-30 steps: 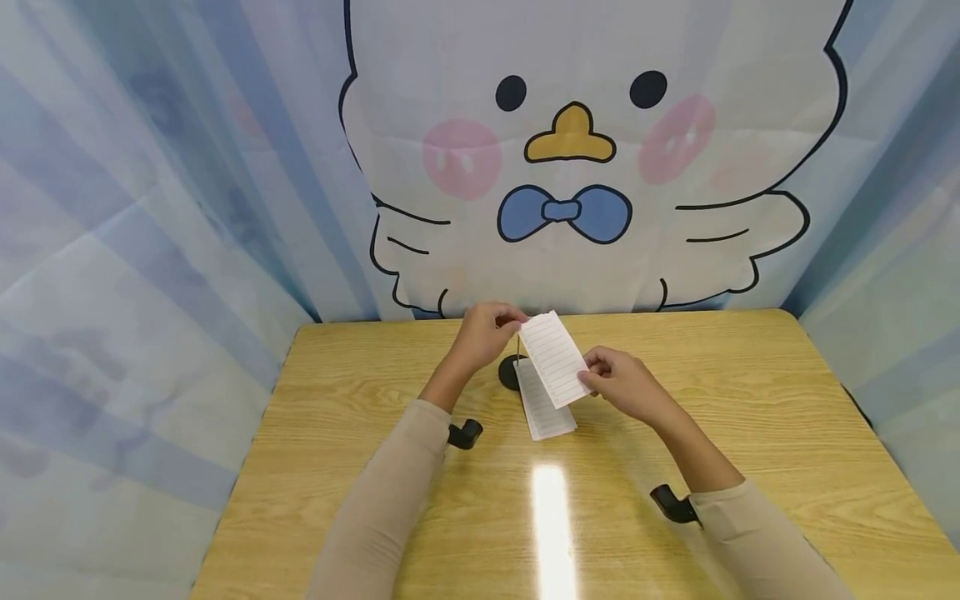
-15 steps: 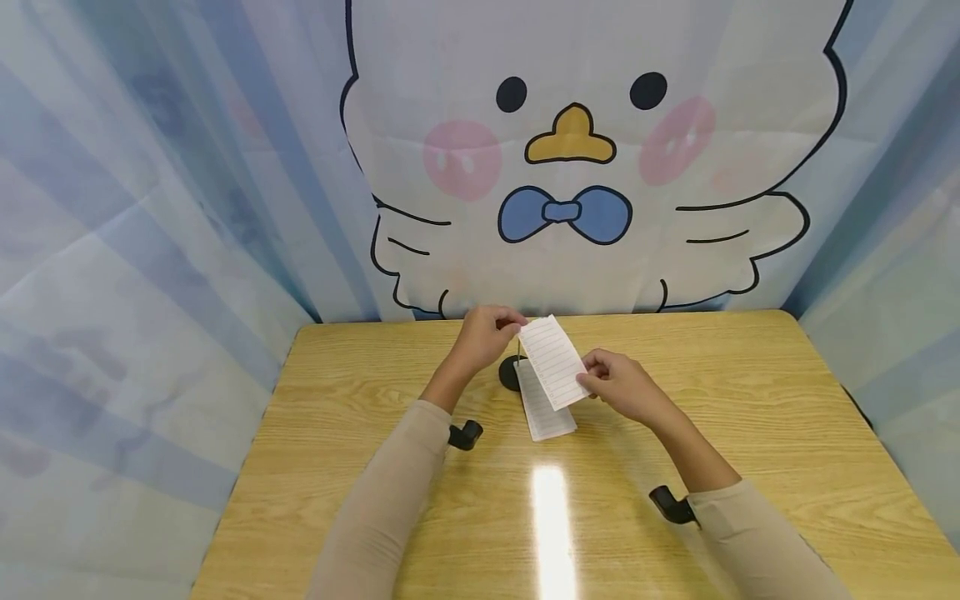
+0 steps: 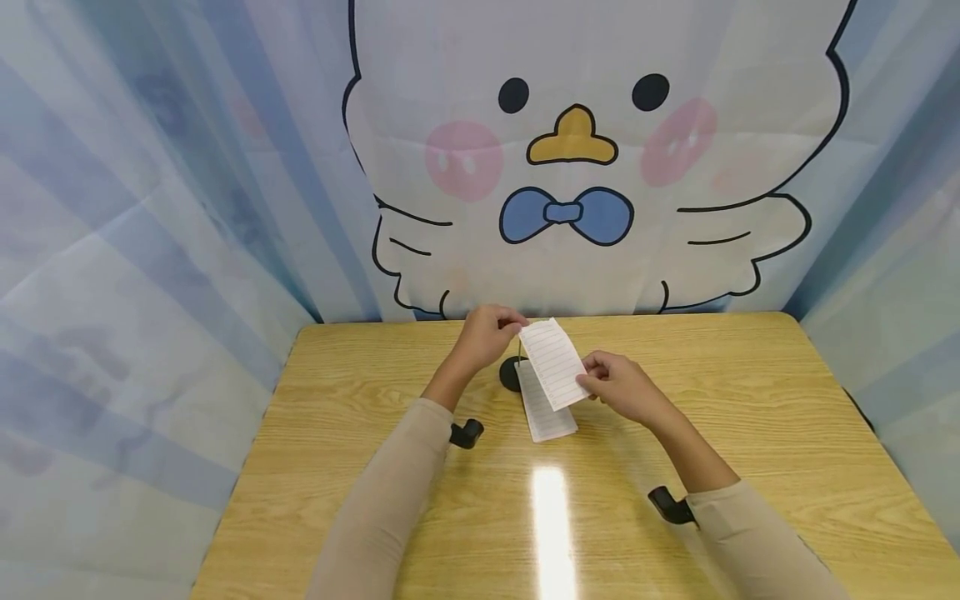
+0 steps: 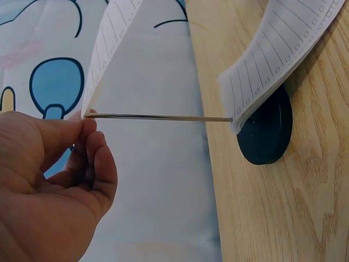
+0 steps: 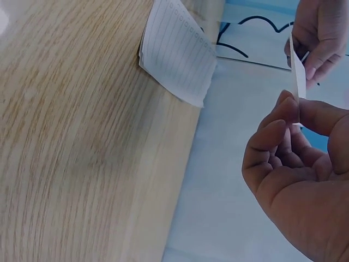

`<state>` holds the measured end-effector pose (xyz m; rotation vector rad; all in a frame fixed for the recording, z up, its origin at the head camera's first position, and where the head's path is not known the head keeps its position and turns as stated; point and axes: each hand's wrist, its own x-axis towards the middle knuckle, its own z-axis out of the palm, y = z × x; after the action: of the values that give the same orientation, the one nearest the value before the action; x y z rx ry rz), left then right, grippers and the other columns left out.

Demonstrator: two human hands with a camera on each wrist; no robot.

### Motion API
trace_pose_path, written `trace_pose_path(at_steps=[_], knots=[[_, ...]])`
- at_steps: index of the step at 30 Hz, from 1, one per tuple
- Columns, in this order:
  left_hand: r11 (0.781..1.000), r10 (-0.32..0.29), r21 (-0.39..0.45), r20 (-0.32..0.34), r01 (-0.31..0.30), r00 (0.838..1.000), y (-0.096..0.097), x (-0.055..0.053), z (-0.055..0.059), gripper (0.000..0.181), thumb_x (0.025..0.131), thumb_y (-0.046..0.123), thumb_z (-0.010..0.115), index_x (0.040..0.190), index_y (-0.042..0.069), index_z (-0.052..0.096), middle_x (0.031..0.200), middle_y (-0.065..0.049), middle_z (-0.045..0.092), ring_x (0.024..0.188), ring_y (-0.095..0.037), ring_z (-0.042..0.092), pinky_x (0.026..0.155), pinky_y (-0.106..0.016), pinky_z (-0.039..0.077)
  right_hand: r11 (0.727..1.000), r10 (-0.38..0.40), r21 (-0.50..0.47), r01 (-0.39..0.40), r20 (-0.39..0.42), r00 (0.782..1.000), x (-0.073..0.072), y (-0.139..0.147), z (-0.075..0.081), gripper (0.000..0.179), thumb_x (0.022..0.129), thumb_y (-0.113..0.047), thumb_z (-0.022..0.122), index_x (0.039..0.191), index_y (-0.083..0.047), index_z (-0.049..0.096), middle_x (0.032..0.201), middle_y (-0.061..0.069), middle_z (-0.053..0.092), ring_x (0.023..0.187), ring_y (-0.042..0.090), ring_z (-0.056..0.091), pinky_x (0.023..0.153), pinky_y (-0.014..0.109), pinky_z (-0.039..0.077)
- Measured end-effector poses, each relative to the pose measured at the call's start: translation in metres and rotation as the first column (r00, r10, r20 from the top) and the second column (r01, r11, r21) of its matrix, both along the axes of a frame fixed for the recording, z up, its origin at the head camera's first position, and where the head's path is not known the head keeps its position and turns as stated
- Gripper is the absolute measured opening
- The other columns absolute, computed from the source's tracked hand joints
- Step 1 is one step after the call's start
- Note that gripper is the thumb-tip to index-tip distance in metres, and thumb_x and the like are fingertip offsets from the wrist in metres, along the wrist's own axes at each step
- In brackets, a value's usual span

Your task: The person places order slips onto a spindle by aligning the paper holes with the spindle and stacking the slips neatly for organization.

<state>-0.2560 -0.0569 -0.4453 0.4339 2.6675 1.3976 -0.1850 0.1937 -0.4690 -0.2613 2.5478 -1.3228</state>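
Note:
A lined slip of paper (image 3: 553, 362) is stretched at a slant between both hands in the head view. My left hand (image 3: 483, 336) pinches its upper left corner between thumb and fingertips. That corner meets the tip of a thin metal spike (image 4: 163, 117); whether the tip goes through it I cannot tell. My right hand (image 3: 621, 382) pinches the lower right edge of the slip. The spike rises from a round black base (image 4: 270, 136) on the table. Several lined slips (image 4: 278, 52) sit low on the spike, curling to one side, partly hidden by the held slip in the head view.
The wooden table (image 3: 360, 467) ends just behind the hands, at a curtain (image 3: 570, 275) printed with a cartoon bird. More curtains hang at both sides. A black wrist mount (image 3: 467, 434) shows at the left sleeve, and another black mount (image 3: 672, 505) at the right.

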Motion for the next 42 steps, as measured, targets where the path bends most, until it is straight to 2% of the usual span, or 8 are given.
trace_pose_path(at_steps=[5, 15, 25, 31, 35, 38, 42], knots=[[1.0, -0.006, 0.003, 0.012, 0.006, 1.0, 0.001, 0.0, 0.001, 0.02, 0.105, 0.011, 0.06, 0.112, 0.007, 0.079, 0.119, -0.01, 0.073, 0.101, -0.023, 0.067, 0.08, -0.034, 0.056, 1.0, 0.012, -0.014, -0.012, 0.014, 1.0, -0.001, 0.0, -0.004, 0.017, 0.104, -0.013, 0.061, 0.113, 0.001, 0.064, 0.087, 0.013, 0.066, 0.082, 0.037, 0.063, 0.062, 0.027, 0.049], [1.0, -0.005, -0.013, 0.037, 0.006, 0.999, 0.002, -0.002, 0.003, 0.02, 0.105, 0.011, 0.061, 0.11, 0.008, 0.08, 0.118, -0.01, 0.074, 0.102, -0.023, 0.068, 0.079, -0.033, 0.055, 0.998, 0.025, -0.064, -0.022, 0.054, 0.998, -0.005, -0.002, -0.013, 0.016, 0.104, -0.01, 0.06, 0.111, 0.005, 0.063, 0.086, 0.018, 0.064, 0.074, 0.021, 0.056, 0.062, 0.027, 0.048], [0.999, 0.003, -0.04, 0.05, -0.001, 0.999, 0.004, -0.005, 0.006, 0.022, 0.106, 0.01, 0.059, 0.108, 0.008, 0.08, 0.118, -0.01, 0.074, 0.106, -0.024, 0.068, 0.085, -0.038, 0.057, 0.996, 0.028, -0.085, -0.022, 0.072, 0.997, -0.007, -0.01, -0.018, 0.016, 0.104, -0.007, 0.06, 0.11, 0.008, 0.061, 0.082, 0.015, 0.062, 0.073, 0.021, 0.055, 0.061, 0.026, 0.046], [0.999, -0.005, -0.039, 0.065, 0.008, 0.998, 0.003, -0.005, -0.002, 0.021, 0.105, 0.008, 0.06, 0.108, 0.006, 0.081, 0.118, -0.011, 0.075, 0.104, -0.023, 0.069, 0.081, -0.033, 0.058, 0.998, 0.032, -0.054, -0.028, 0.075, 0.997, -0.005, -0.012, -0.023, 0.016, 0.104, -0.007, 0.06, 0.112, 0.007, 0.061, 0.081, 0.015, 0.061, 0.069, 0.018, 0.052, 0.058, 0.025, 0.042], [1.0, -0.009, -0.022, 0.071, 0.011, 0.997, 0.002, -0.007, -0.01, 0.02, 0.104, 0.008, 0.061, 0.107, 0.007, 0.081, 0.117, -0.01, 0.075, 0.099, -0.022, 0.068, 0.078, -0.031, 0.056, 0.999, 0.019, -0.033, -0.016, 0.085, 0.996, -0.003, -0.013, -0.025, 0.017, 0.103, -0.008, 0.062, 0.113, 0.006, 0.061, 0.083, 0.014, 0.065, 0.073, 0.023, 0.059, 0.061, 0.026, 0.047], [1.0, -0.006, -0.012, 0.085, 0.007, 0.996, 0.001, -0.007, -0.016, 0.02, 0.104, 0.007, 0.061, 0.107, 0.007, 0.081, 0.115, -0.009, 0.075, 0.097, -0.02, 0.066, 0.078, -0.03, 0.055, 1.0, 0.015, -0.015, -0.013, 0.098, 0.995, -0.001, -0.013, -0.026, 0.017, 0.102, -0.009, 0.064, 0.112, 0.004, 0.06, 0.084, 0.014, 0.068, 0.075, 0.025, 0.062, 0.062, 0.027, 0.049], [1.0, 0.004, -0.01, 0.1, -0.003, 0.995, 0.0, -0.009, -0.024, 0.02, 0.104, 0.008, 0.061, 0.108, 0.008, 0.081, 0.114, -0.008, 0.076, 0.099, -0.02, 0.066, 0.081, -0.031, 0.055, 1.0, 0.012, 0.009, -0.013, 0.11, 0.994, -0.001, -0.014, -0.029, 0.016, 0.101, -0.01, 0.065, 0.108, 0.003, 0.06, 0.083, 0.014, 0.068, 0.072, 0.022, 0.06, 0.06, 0.026, 0.048]])
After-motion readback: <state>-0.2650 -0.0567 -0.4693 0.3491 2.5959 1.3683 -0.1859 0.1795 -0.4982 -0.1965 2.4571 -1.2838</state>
